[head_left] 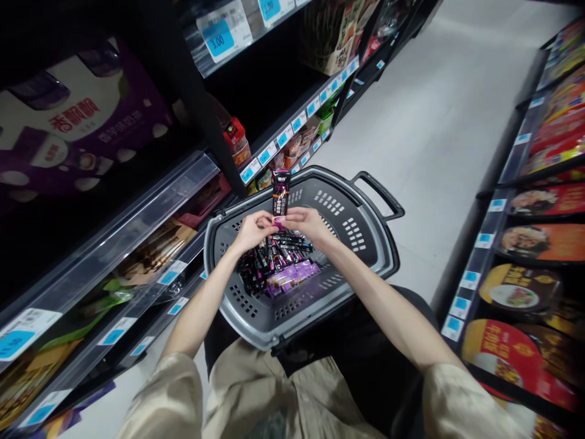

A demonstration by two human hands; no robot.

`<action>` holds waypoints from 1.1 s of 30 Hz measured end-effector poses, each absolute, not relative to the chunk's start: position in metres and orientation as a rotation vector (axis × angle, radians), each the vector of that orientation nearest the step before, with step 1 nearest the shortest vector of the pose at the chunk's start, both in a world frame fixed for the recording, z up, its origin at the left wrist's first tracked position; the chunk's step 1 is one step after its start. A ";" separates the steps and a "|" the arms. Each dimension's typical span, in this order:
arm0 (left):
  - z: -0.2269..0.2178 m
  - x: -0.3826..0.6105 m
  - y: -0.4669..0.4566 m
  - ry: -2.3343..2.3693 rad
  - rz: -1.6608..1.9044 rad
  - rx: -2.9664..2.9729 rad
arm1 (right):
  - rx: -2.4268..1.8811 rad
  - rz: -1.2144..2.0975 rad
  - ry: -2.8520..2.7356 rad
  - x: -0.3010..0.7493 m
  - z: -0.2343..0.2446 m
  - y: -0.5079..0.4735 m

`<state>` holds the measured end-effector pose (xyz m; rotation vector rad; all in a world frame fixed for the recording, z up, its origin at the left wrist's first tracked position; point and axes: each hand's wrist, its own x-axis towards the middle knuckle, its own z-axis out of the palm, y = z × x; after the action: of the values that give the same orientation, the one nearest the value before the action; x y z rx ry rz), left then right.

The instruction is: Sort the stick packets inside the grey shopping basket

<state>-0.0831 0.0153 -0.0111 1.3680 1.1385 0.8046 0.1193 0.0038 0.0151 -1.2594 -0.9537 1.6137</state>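
Between my two hands a slim black and purple snack packet [281,196] stands upright above the basket. My left hand [255,230] pinches its lower end from the left. From the other side my right hand [309,224] grips the same lower end, thumb and fingers together. Below them is a grey plastic shopping basket [301,314] with slotted walls. Inside it lie several black and pink packets [256,268] in a heap, with several light purple packets [292,277] nearer to me.
Shelves with blue price tags [169,272] run along the left, holding a purple drink carton [82,116]. The basket's handle [379,195] sticks out to the right. Instant noodle bowls [503,353] line the right shelf. A pale floor aisle [425,128] lies between.
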 end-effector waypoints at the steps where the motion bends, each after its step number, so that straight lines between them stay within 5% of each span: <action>1: -0.011 -0.083 0.016 1.136 0.816 1.359 | -1.263 1.607 -0.958 0.119 0.014 0.004; 33: 0.010 -0.087 0.013 1.060 0.711 1.443 | -1.321 1.531 -0.997 0.113 0.019 0.001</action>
<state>-0.0872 0.0127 0.0103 1.4432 1.0601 0.7111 0.1127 0.0008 0.0188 -1.3208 -0.9969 1.5307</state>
